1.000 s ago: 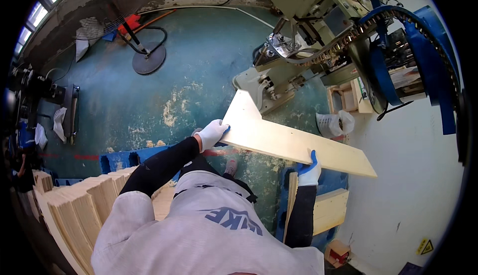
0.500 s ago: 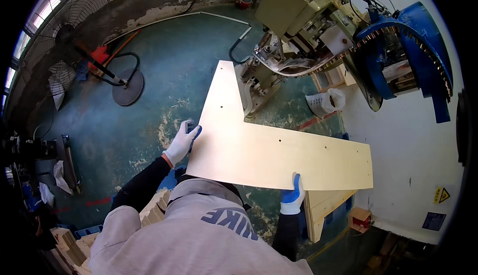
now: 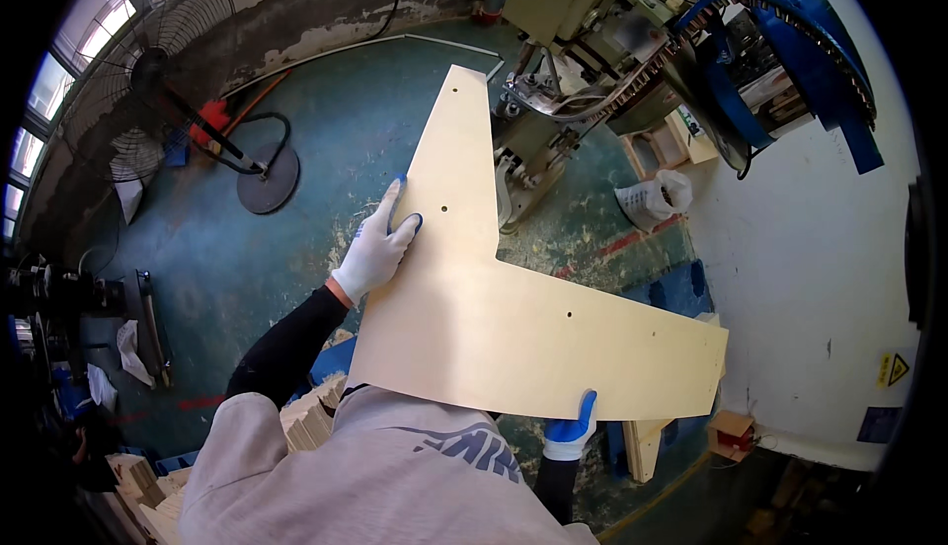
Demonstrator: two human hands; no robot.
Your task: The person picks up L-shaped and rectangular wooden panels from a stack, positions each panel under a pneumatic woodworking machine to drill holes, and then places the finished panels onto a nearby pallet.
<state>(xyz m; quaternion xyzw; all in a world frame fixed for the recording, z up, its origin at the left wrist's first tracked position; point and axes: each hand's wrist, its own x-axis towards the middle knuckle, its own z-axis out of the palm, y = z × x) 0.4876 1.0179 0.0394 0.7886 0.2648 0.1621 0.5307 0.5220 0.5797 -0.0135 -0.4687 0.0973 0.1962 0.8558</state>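
Observation:
I hold a large L-shaped pale plywood panel [image 3: 494, 318] flat in front of my chest. It has a few small drilled holes. My left hand [image 3: 378, 247], in a white glove with blue fingertips, grips the panel's left edge on its long upright arm. My right hand [image 3: 573, 428], in a blue-palmed glove, grips the lower edge of the panel's right arm, with only the fingers showing over the edge. My grey top fills the lower middle of the view.
A green and blue woodworking machine [image 3: 632, 61] stands ahead on the teal floor. A standing fan [image 3: 168, 91] is at the left. Stacks of cut wooden pieces [image 3: 306, 422] sit at my lower left, a white bag [image 3: 657, 197] lies near the machine, and a white wall [image 3: 829, 249] is on the right.
The panel has swung from a tilted, edge-on position to lying flat and broad before me, and it has come closer. Both hands kept their grip while the view turned toward the fan.

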